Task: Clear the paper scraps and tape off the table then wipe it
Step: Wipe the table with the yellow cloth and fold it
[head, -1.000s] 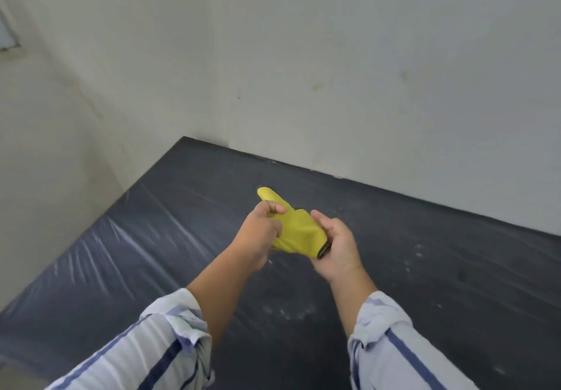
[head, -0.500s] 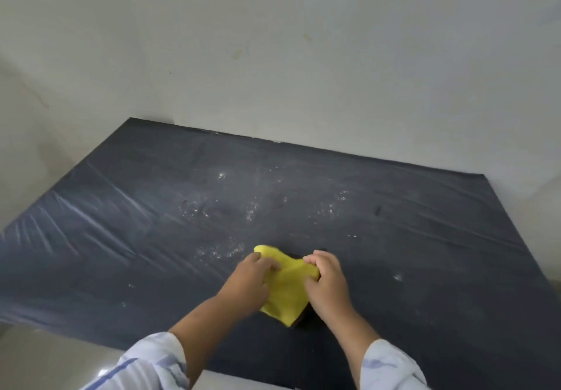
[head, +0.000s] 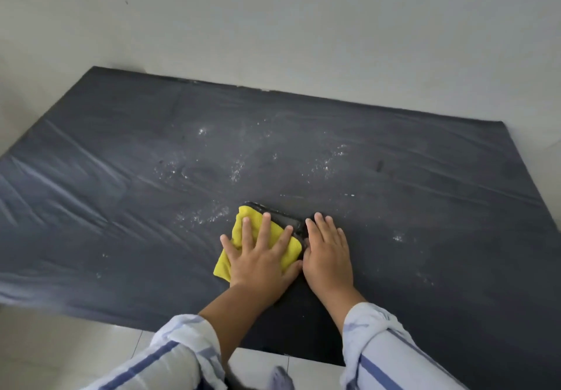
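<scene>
The left hand [head: 260,260] lay flat on the yellow cloth [head: 247,222], fingers [head: 264,228] spread wide, pressing it to the black bench [head: 121,195]; the right hand [head: 327,253] rested just beside it, palm down, fingers loosely together; white specks [head: 235,171] dotted the bench beyond.

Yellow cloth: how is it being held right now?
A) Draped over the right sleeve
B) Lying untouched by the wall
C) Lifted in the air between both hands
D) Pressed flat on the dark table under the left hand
D: the left hand lies spread, palm down, on the yellow cloth, on the dark table.
</scene>
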`<action>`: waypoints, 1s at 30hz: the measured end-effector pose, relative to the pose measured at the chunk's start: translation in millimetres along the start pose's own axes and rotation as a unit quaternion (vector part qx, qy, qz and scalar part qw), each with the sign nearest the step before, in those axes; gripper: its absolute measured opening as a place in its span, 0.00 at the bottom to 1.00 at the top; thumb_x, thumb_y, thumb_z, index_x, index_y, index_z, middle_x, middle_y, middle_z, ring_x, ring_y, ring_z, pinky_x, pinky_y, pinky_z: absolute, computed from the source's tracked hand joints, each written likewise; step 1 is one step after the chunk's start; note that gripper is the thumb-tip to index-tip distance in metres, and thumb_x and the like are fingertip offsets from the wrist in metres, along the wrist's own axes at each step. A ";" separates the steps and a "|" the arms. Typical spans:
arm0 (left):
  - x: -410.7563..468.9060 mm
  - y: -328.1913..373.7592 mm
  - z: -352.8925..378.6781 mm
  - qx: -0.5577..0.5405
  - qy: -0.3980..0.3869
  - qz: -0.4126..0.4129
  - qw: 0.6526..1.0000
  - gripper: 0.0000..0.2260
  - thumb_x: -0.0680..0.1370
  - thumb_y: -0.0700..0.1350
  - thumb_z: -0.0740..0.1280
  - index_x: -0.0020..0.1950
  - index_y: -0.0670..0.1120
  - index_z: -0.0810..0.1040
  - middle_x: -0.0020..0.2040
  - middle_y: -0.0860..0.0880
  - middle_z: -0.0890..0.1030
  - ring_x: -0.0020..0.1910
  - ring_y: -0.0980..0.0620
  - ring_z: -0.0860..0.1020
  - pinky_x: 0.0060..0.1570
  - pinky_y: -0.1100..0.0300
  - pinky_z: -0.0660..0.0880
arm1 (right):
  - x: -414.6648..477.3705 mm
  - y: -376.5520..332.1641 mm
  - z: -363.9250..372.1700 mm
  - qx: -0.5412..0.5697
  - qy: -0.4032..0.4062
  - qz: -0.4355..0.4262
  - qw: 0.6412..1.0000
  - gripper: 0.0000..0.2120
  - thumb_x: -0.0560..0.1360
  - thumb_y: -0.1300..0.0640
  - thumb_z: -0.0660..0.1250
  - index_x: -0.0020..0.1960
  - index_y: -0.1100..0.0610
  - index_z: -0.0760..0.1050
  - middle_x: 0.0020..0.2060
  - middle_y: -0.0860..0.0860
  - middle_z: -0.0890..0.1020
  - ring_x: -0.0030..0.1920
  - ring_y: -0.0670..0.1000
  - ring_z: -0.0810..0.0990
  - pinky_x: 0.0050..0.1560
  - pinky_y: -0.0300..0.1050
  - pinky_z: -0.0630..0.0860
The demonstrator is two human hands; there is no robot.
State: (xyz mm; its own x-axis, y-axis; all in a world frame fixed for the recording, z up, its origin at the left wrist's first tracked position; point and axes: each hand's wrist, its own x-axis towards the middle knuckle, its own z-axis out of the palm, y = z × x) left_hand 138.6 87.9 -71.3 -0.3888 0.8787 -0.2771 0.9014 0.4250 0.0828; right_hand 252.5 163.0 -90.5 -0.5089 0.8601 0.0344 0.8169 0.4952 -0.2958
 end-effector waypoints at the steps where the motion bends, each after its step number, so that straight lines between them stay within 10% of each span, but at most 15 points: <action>1: -0.2 -2.1 1.3 -0.004 0.009 0.001 1.000 0.30 0.73 0.71 0.43 0.73 0.66 0.42 0.77 0.51 0.38 0.74 0.39 0.35 0.65 0.30 0.38 | 0.5 0.7 1.4 -0.001 -0.008 -0.001 1.000 0.24 0.74 0.61 0.58 0.70 0.58 0.66 0.71 0.55 0.65 0.73 0.57 0.61 0.70 0.53 0.54; 6: 2.9 -28.9 5.3 -0.051 0.043 0.008 0.998 0.29 0.72 0.65 0.40 0.74 0.64 0.50 0.78 0.52 0.46 0.77 0.44 0.45 0.71 0.42 0.52 | 1.3 1.4 3.7 -0.013 -0.005 -0.004 1.000 0.22 0.78 0.54 0.49 0.69 0.57 0.67 0.71 0.55 0.67 0.72 0.57 0.62 0.70 0.54 0.57; 13: 22.7 -132.8 -20.0 -0.155 0.133 -0.258 0.945 0.23 0.80 0.52 0.58 0.74 0.48 0.64 0.76 0.47 0.59 0.71 0.39 0.58 0.68 0.43 0.56 | -0.3 0.9 -0.9 -0.014 -0.026 -0.007 1.000 0.21 0.81 0.55 0.50 0.73 0.56 0.59 0.75 0.53 0.58 0.75 0.54 0.52 0.73 0.50 0.47; 17: -0.3 -72.8 -22.5 -0.161 0.188 -0.158 0.956 0.22 0.78 0.53 0.59 0.68 0.44 0.71 0.73 0.45 0.65 0.67 0.37 0.66 0.64 0.43 0.63 | 3.8 -11.7 -2.6 -0.007 -0.029 0.026 0.999 0.21 0.80 0.57 0.51 0.73 0.55 0.59 0.75 0.53 0.55 0.75 0.55 0.49 0.74 0.53 0.46; 22: -44.3 -40.4 7.6 -0.091 0.085 -0.020 0.992 0.26 0.79 0.59 0.52 0.76 0.55 0.55 0.78 0.53 0.52 0.74 0.48 0.57 0.66 0.48 0.60 | 1.4 -53.4 11.9 0.012 -0.065 -0.024 0.998 0.25 0.76 0.61 0.53 0.73 0.56 0.58 0.75 0.54 0.54 0.75 0.55 0.48 0.73 0.54 0.43; 30: -7.8 -196.2 -16.4 -0.152 0.151 -0.297 0.930 0.24 0.80 0.52 0.55 0.74 0.43 0.61 0.76 0.47 0.60 0.73 0.43 0.58 0.68 0.44 0.56 | 8.7 -72.1 15.6 -0.007 -0.062 -0.013 0.998 0.23 0.81 0.54 0.51 0.74 0.56 0.55 0.76 0.54 0.53 0.75 0.56 0.47 0.73 0.56 0.45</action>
State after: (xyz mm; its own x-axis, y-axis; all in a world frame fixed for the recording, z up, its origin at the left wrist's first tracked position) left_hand -38.3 1.2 -69.7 -0.8788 0.4700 -0.0829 0.4321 0.8572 0.2801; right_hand 184.9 132.9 -83.8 -0.5588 0.8257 -0.0769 0.8064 0.5195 -0.2825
